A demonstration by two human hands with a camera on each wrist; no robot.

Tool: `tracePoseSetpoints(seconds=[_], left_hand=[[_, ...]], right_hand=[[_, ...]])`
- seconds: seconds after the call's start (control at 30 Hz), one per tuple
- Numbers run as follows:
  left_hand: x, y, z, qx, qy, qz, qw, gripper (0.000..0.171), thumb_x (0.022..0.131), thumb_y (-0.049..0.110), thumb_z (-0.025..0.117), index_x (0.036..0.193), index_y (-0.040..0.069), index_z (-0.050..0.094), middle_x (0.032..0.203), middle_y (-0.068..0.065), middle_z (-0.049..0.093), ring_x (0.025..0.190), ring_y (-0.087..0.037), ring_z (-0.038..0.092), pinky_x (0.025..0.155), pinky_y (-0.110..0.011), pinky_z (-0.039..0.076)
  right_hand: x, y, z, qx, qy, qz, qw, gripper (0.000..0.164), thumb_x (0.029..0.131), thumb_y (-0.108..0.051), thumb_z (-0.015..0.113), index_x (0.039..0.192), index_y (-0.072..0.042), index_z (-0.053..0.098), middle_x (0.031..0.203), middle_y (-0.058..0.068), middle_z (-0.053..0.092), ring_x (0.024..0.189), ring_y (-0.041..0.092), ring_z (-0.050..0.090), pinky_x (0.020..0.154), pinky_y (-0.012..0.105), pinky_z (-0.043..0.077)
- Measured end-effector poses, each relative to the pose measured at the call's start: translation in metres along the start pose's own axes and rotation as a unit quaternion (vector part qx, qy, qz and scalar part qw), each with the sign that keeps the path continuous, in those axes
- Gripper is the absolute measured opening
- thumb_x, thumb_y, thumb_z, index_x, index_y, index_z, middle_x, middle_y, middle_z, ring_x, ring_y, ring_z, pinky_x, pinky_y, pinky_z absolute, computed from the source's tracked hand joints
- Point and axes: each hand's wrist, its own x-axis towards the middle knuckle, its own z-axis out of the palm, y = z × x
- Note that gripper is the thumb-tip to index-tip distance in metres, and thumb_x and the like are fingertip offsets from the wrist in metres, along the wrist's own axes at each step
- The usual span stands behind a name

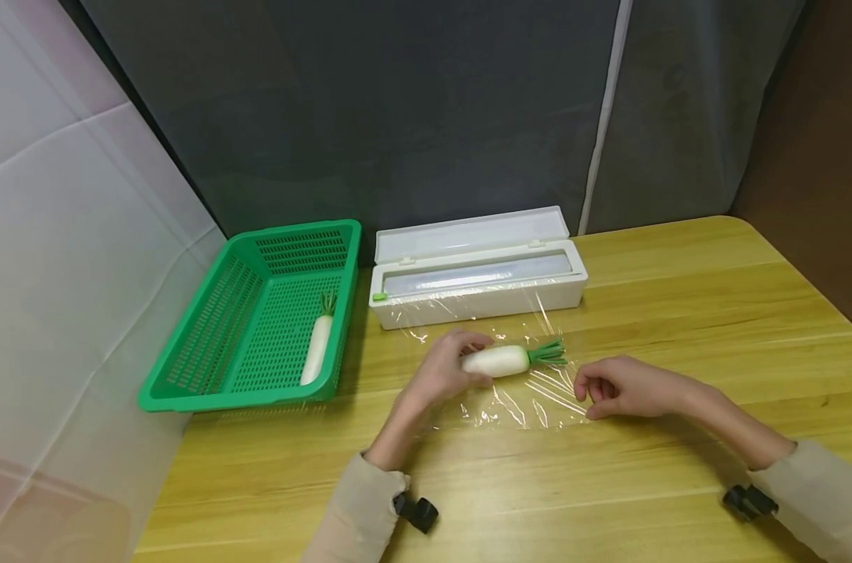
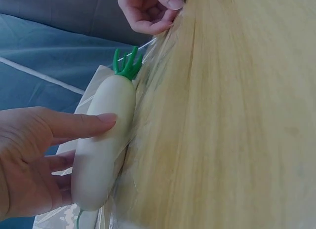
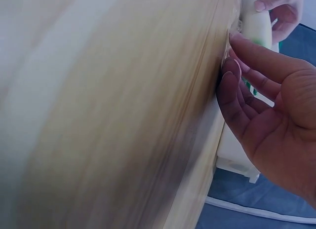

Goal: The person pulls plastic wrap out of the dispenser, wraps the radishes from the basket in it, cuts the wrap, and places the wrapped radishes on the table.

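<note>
A white radish [image 1: 496, 361] with green stem stubs lies across a sheet of clear plastic wrap [image 1: 517, 407] on the table. My left hand [image 1: 445, 366] holds the radish by its root end, thumb on one side and fingers on the other, as the left wrist view [image 2: 101, 140] also shows. At the right edge of the sheet, my right hand [image 1: 626, 387] has curled fingers and pinches the film's edge. Its thumb and fingertips [image 3: 231, 73] meet the thin film in the right wrist view, where the film itself is hard to make out.
Behind the sheet stands a white wrap dispenser box [image 1: 478, 301], lid raised, with a roll inside and a small green slider [image 1: 380, 297]. To the left, a green plastic basket [image 1: 239, 400] contains another white radish [image 1: 316, 349]. A grey curtain [image 1: 426, 117] hangs behind the wooden table [image 1: 714, 313].
</note>
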Motion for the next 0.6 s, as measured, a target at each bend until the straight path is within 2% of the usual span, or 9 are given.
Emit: tracePoseSetpoints(seconds=[0.13, 0.33, 0.5, 0.6], left_hand=[[-0.002, -0.001, -0.002, -0.013, -0.012, -0.010, 0.9998, 0.058, 0.071, -0.003, 0.087, 0.125, 0.001, 0.067, 0.117, -0.012, 0.064, 0.103, -0.025, 0.061, 0.093, -0.039, 0.051], [-0.003, -0.002, -0.007, 0.000, -0.042, 0.015, 0.9990, 0.056, 0.071, -0.001, 0.089, 0.123, -0.001, 0.068, 0.115, -0.012, 0.066, 0.099, -0.024, 0.064, 0.090, -0.037, 0.053], [-0.005, -0.001, -0.010, 0.007, -0.073, 0.023, 0.9971, 0.053, 0.071, 0.000, 0.089, 0.120, 0.000, 0.069, 0.112, -0.011, 0.068, 0.097, -0.023, 0.065, 0.088, -0.036, 0.053], [-0.005, -0.001, -0.011, 0.024, -0.075, 0.026, 0.9965, 0.050, 0.072, -0.001, 0.087, 0.119, 0.000, 0.070, 0.112, -0.011, 0.069, 0.097, -0.024, 0.065, 0.089, -0.037, 0.053]], right_hand=[[-0.002, -0.001, 0.000, -0.003, 0.005, -0.006, 1.000, 0.016, 0.089, -0.016, 0.078, 0.097, -0.013, 0.064, 0.077, -0.011, 0.053, 0.070, 0.004, 0.051, 0.064, 0.023, 0.046], [-0.004, -0.002, 0.001, 0.001, 0.007, -0.009, 1.000, 0.017, 0.089, -0.017, 0.078, 0.098, -0.013, 0.064, 0.079, -0.010, 0.053, 0.071, 0.004, 0.050, 0.064, 0.023, 0.046], [-0.005, -0.003, 0.002, -0.001, 0.013, -0.008, 1.000, 0.020, 0.088, -0.019, 0.080, 0.098, -0.013, 0.064, 0.080, -0.010, 0.053, 0.072, 0.004, 0.050, 0.063, 0.023, 0.047], [-0.006, -0.003, 0.003, -0.001, 0.013, -0.004, 1.000, 0.021, 0.088, -0.019, 0.081, 0.099, -0.013, 0.064, 0.081, -0.009, 0.053, 0.072, 0.004, 0.051, 0.063, 0.023, 0.047]])
